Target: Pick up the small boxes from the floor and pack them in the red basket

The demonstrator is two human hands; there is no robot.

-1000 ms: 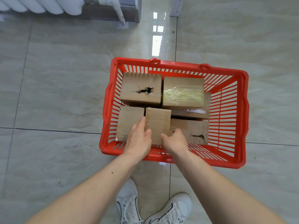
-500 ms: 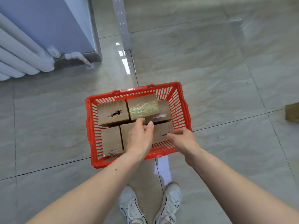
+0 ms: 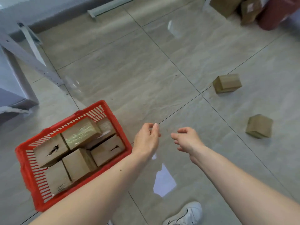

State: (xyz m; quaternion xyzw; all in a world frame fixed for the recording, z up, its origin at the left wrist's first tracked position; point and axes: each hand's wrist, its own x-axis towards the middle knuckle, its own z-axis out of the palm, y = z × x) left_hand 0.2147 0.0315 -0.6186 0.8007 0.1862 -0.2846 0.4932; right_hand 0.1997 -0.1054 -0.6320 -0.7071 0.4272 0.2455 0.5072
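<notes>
The red basket (image 3: 24,161) sits on the floor at lower left, filled with several brown cardboard boxes; one on top has a torn hole (image 3: 50,151). Two small brown boxes lie loose on the tiles at right: one farther off (image 3: 227,83) and one nearer (image 3: 259,126). My left hand (image 3: 146,140) hovers just right of the basket, fingers loosely curled and holding nothing. My right hand (image 3: 188,140) is beside it over bare floor, fingers spread and empty. Both hands are well short of the loose boxes.
A grey metal frame leg (image 3: 30,60) slants down at upper left beside a wall. Larger cardboard boxes (image 3: 225,5) and a dark red object (image 3: 276,15) stand at the top right. My white shoe (image 3: 186,215) shows at the bottom edge.
Both hands have left the box in the basket and swung right, out over the floor. The view has turned right, bringing two loose boxes into sight.
</notes>
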